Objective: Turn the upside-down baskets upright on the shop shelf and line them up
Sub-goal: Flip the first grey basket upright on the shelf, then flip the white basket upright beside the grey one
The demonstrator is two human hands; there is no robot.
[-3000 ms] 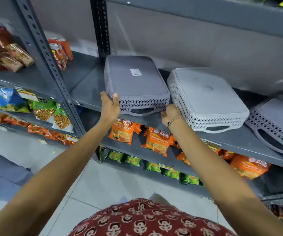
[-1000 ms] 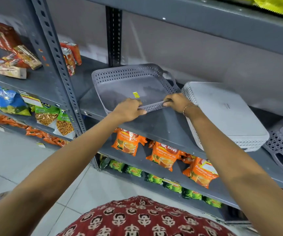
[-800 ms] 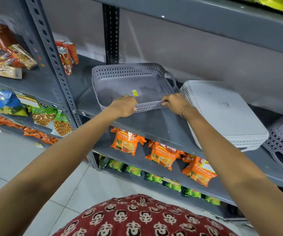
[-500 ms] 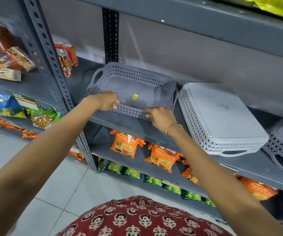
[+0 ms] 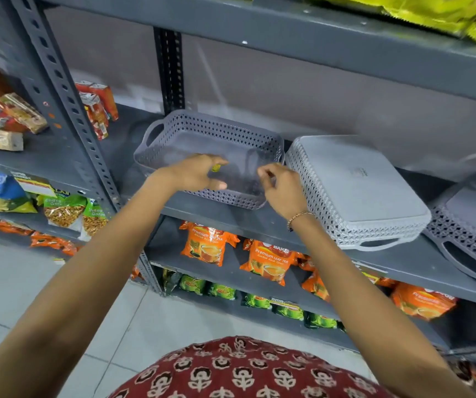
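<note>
A dark grey perforated basket (image 5: 216, 124) stands upright on the grey metal shelf (image 5: 231, 219), its handle at the left end and a small yellow sticker inside. My left hand (image 5: 195, 173) hovers over its near rim with fingers spread, holding nothing. My right hand (image 5: 281, 191) is at the basket's right near corner, fingers loosely curled and apart, not gripping it. Right beside it a light grey basket (image 5: 354, 182) lies upside down. A second dark grey basket (image 5: 472, 225) lies upside down at the far right, tilted over the shelf's front edge.
A perforated steel upright (image 5: 67, 93) stands left of the baskets, with red cartons (image 5: 96, 107) behind it. Orange tea packets (image 5: 208, 245) fill the shelf below. An upper shelf (image 5: 317, 38) hangs low overhead. The tiled floor (image 5: 16, 282) lies below left.
The basket was flipped upright, then set down on the shelf. Both hands, which gripped its near rim half a second ago, have let go and lifted slightly above it.
</note>
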